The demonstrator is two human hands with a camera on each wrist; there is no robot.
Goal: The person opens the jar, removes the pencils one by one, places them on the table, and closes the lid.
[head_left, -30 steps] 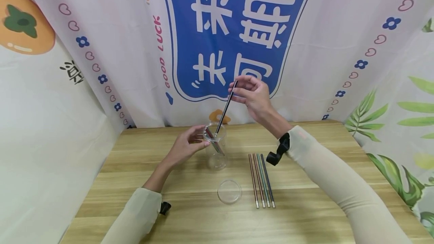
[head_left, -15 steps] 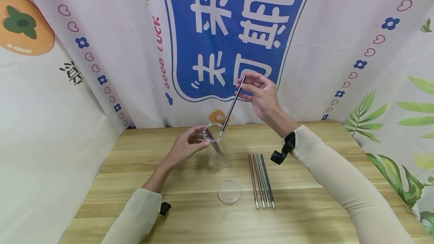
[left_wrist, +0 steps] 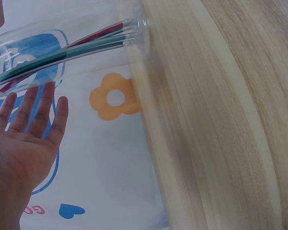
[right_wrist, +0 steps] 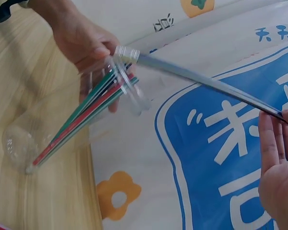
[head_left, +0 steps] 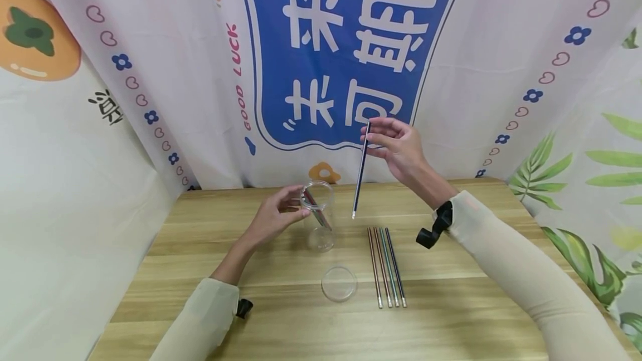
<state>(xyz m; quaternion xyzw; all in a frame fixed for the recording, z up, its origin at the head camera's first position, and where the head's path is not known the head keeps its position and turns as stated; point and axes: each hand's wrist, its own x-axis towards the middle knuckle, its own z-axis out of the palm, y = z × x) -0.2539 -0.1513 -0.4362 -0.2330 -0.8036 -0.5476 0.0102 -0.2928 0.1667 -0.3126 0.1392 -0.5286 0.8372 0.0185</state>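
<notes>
My left hand [head_left: 273,216] holds a clear jar [head_left: 321,239] near its rim, thumb in front and fingers behind. The jar stands upright on the table with several pencils [head_left: 317,209] leaning inside; green, red and dark ones show in the right wrist view. Between thumb and fingertips, my right hand [head_left: 401,148] pinches a dark pencil [head_left: 360,174] by its upper end. This pencil hangs to the right of the jar, outside it, with its silver-banded end down. Further right, several pencils [head_left: 386,269] lie side by side on the table, silver ends toward me.
A round clear lid [head_left: 339,284] lies on the wooden table [head_left: 281,316] in front of the jar. Behind the table's far edge hangs a printed cloth [head_left: 441,121]. Black straps with cameras sit on both wrists.
The right hand has drawn the dark pencil from over the jar's mouth to the right, and its lower end has dropped below rim height. The left hand and jar have stayed put.
</notes>
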